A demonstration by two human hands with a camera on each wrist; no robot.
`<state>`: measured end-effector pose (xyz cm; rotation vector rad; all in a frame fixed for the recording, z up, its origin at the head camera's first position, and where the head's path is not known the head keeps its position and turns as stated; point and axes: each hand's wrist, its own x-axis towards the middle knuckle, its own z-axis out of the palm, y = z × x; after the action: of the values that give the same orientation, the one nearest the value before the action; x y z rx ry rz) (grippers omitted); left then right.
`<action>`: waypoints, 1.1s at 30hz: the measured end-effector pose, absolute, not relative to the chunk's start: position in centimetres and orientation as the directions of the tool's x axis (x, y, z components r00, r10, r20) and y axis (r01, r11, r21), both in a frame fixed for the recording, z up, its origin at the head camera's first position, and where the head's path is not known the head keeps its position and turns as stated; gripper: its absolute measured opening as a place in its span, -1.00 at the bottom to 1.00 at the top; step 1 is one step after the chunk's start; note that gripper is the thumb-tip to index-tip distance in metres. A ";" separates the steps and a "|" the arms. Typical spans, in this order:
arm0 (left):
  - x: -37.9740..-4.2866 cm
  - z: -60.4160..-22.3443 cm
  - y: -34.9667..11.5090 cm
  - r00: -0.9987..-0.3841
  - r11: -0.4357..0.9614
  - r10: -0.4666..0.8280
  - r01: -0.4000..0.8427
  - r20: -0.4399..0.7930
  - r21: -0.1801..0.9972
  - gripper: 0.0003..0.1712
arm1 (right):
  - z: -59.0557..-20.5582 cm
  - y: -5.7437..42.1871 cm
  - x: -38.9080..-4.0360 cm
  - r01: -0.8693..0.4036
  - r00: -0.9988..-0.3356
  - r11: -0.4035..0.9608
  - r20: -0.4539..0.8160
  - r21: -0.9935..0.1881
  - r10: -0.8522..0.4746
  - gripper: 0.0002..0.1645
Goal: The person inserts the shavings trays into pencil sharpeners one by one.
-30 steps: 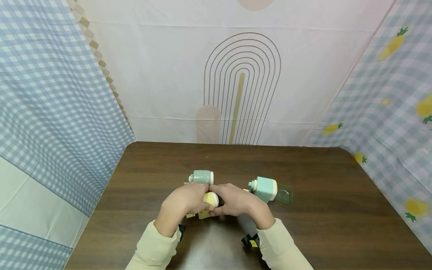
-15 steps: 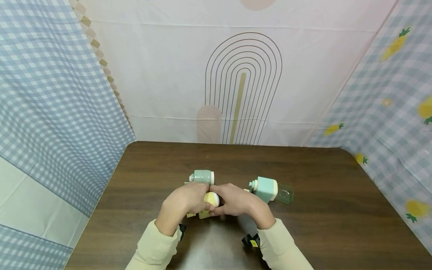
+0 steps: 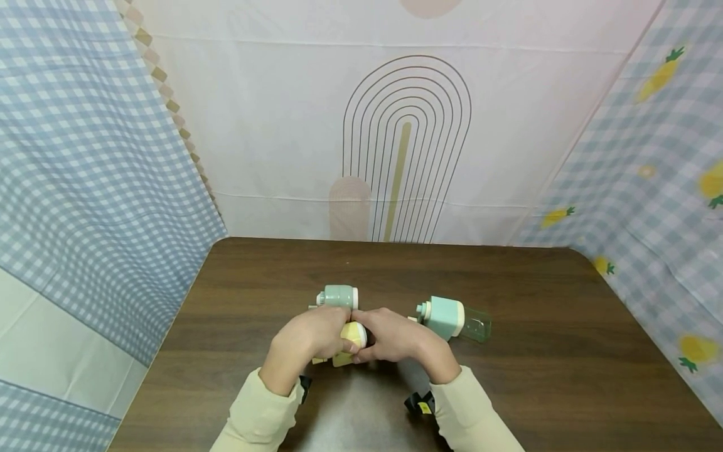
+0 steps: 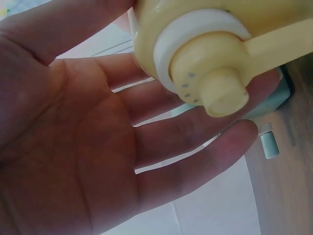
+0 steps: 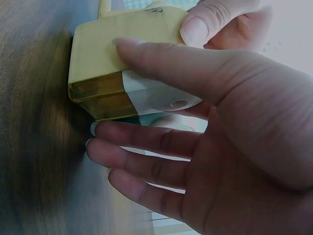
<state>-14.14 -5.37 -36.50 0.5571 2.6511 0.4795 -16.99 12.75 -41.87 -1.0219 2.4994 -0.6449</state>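
Note:
Between both hands, low over the table, is a yellow hand-crank pencil sharpener [image 3: 351, 333]. The left hand [image 3: 316, 329] grips it from the left with thumb and index finger; the other fingers stretch out below its crank [image 4: 225, 95] in the left wrist view. From the right, the right hand [image 3: 392, 336] holds it, thumb laid along the yellow body beside the white face [image 5: 156, 93]. An amber see-through drawer [image 5: 107, 100] shows at the body's lower side in the right wrist view. Fingers cover much of the sharpener in the head view.
Just behind the left hand lies a grey-green sharpener [image 3: 339, 296] with a white end. Right of the right hand, a mint sharpener [image 3: 443, 316] lies with a clear green drawer [image 3: 477, 325] sticking out. Hanging cloths surround the brown wooden table [image 3: 536, 376] at the back and sides.

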 end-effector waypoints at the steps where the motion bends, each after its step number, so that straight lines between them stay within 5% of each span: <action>1: -14.1 -36.5 -5.4 -0.845 0.862 0.444 0.311 -0.298 0.401 -0.71 | -41.9 12.8 -17.0 -0.556 -0.673 0.636 -0.160 -0.535 -0.723 -0.54; 33: -13.3 -36.0 -5.1 -0.863 0.878 0.425 0.319 -0.273 0.357 -0.72 | -41.5 12.9 -17.0 -0.567 -0.669 0.657 -0.188 -0.497 -0.719 -0.55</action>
<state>-13.30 -5.13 -35.99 0.5526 2.7020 0.4297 -16.98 12.92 -41.45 -1.0158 2.5063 -0.5716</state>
